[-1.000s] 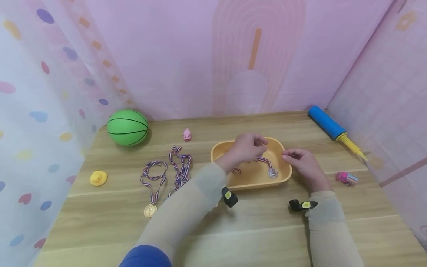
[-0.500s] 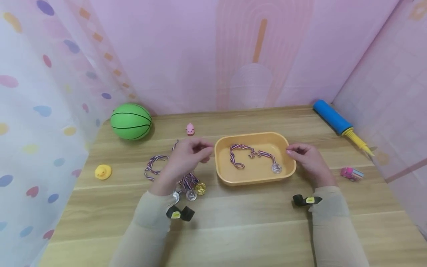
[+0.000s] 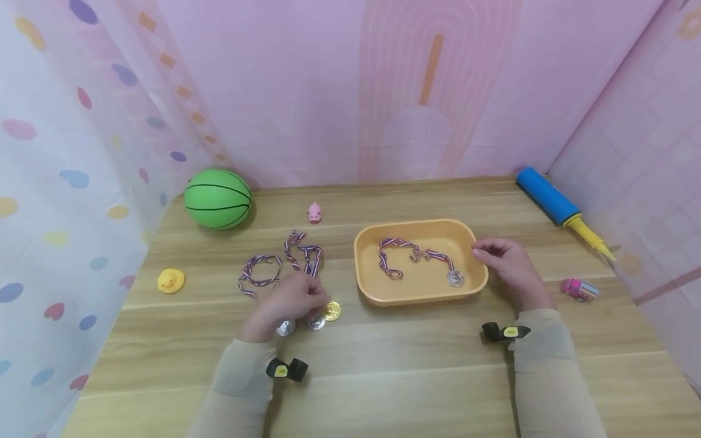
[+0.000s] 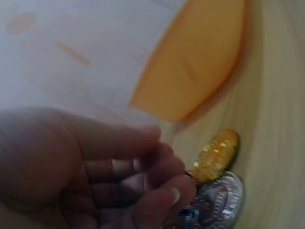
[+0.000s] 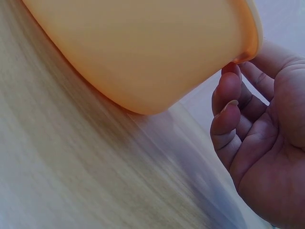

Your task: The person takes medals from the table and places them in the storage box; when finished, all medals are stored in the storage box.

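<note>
My left hand (image 3: 290, 299) is over the ribbons of several medals on the table, its fingers loosely bent. In the left wrist view a gold medal (image 4: 217, 155) and a silver medal (image 4: 223, 202) lie just beyond the fingertips, and nothing shows between thumb and fingers. Another silver medal (image 3: 286, 328) lies below the hand. With thumb and fingers, my right hand (image 3: 509, 267) pinches the right rim of a yellow plastic basin (image 3: 378, 292). Inside the basin lies a silver medal (image 3: 456, 278) with its striped ribbon (image 3: 390, 242) spread out.
A looped striped ribbon (image 3: 257, 271) lies left of the medals. Farther out are a yellow duck (image 3: 171, 281), a green ball (image 3: 218, 199) and a pink pig (image 3: 314, 213). At right are a blue hand pump (image 3: 550, 198) and a pink toy vehicle (image 3: 579, 289).
My left hand has moved left from over the basin, then down to the medals on the table. The right hand stays at the basin's right rim.
</note>
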{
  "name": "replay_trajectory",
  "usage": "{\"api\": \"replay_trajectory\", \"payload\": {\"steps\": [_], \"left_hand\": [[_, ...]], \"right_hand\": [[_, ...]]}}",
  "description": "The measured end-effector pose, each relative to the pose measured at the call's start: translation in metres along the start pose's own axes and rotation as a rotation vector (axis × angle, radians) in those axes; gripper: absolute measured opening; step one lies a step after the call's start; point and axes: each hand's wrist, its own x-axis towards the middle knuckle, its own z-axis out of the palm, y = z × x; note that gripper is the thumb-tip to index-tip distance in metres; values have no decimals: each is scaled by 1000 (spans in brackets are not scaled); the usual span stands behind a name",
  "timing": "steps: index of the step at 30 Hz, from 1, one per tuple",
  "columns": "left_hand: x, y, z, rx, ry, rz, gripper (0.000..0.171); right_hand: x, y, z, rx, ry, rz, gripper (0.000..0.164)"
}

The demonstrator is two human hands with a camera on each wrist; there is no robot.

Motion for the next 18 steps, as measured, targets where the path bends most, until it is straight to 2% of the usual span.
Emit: {"api": "replay_trajectory", "payload": {"steps": [4, 8, 11, 18], "left_hand": [[2, -2, 4, 72, 30, -61, 19], [4, -2, 6, 83, 94, -118, 11], [5, -4, 7, 75, 112, -154, 11], [7, -4, 10, 136, 120, -159, 18]], "right_hand": [[0, 0, 0, -29, -6, 22, 39], [-1, 0, -1, -33, 3, 51, 40], [-2, -1, -1, -32, 8, 70, 42], [-2, 0, -1, -20, 5, 41, 40]]}}
